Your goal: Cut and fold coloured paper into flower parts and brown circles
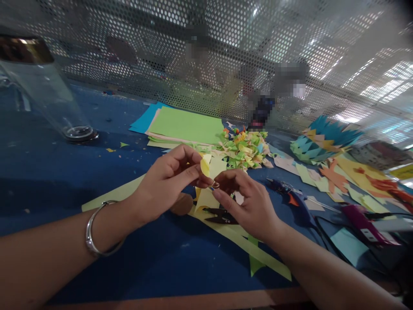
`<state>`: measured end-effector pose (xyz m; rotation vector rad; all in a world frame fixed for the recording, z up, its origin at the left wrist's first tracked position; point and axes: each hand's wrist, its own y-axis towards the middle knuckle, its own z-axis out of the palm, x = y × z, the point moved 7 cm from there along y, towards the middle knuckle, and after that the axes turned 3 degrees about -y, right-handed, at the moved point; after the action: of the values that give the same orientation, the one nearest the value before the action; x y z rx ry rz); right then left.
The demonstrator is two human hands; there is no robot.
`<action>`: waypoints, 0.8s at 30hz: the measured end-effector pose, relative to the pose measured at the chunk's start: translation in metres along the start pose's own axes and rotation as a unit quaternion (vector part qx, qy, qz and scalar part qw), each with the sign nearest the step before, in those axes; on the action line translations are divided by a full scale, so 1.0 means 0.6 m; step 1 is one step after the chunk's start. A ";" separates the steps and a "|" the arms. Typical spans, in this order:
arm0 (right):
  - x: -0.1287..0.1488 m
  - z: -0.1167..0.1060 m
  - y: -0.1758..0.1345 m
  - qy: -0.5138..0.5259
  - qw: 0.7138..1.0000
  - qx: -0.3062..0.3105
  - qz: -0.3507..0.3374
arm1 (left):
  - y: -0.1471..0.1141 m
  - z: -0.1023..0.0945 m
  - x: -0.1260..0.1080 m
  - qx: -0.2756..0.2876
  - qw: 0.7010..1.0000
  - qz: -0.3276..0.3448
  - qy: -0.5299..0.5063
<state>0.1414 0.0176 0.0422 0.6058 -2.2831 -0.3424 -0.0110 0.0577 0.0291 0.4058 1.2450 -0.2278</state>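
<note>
My left hand (169,181), with a silver bangle at the wrist, pinches a small curled yellow paper piece (205,165) between thumb and fingers. Close against it, my right hand (248,200) has its thumb and fingertips closed on the lower end of this piece, where a thin pale loop shows; the exact contact is partly hidden. Below the hands lie dark thread snips (221,216), a brown rounded object (182,204) and long pale yellow paper strips (241,241). A green paper scrap (256,258) pokes out under one strip.
Stacked green paper (187,125) and a heap of small paper cuttings (247,148) lie beyond. A glass bottle (58,94) stands left. Rightward are a glue gun (298,206), a purple power strip (368,224), cables and a blue paper crown (325,137). Perforated metal mesh (135,56) borders the back.
</note>
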 end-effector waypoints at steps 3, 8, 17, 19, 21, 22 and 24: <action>-0.005 0.007 0.000 0.098 0.994 0.022 0.046 | -0.009 0.007 -0.016 0.017 0.997 0.035 0.060; -0.015 0.016 -0.002 0.234 0.967 0.035 0.097 | -0.026 0.014 -0.034 0.037 0.985 0.107 0.134; -0.023 0.023 -0.006 0.351 0.926 0.025 0.138 | -0.033 0.016 -0.041 0.034 0.968 0.150 0.196; -0.025 0.024 -0.005 0.359 0.923 0.024 0.139 | -0.034 0.017 -0.042 0.040 0.971 0.156 0.178; -0.027 0.024 -0.005 0.356 0.924 0.023 0.140 | -0.035 0.017 -0.043 0.043 0.972 0.165 0.162; -0.028 0.024 -0.004 0.353 0.925 0.021 0.141 | -0.035 0.016 -0.043 0.043 0.972 0.167 0.158; -0.030 0.025 -0.004 0.349 0.926 0.019 0.142 | -0.032 0.013 -0.041 0.034 0.974 0.157 0.160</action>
<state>0.1426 0.0259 0.0203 0.3281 -1.6509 0.0636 -0.0191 0.0360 0.0511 0.7124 1.4687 0.0686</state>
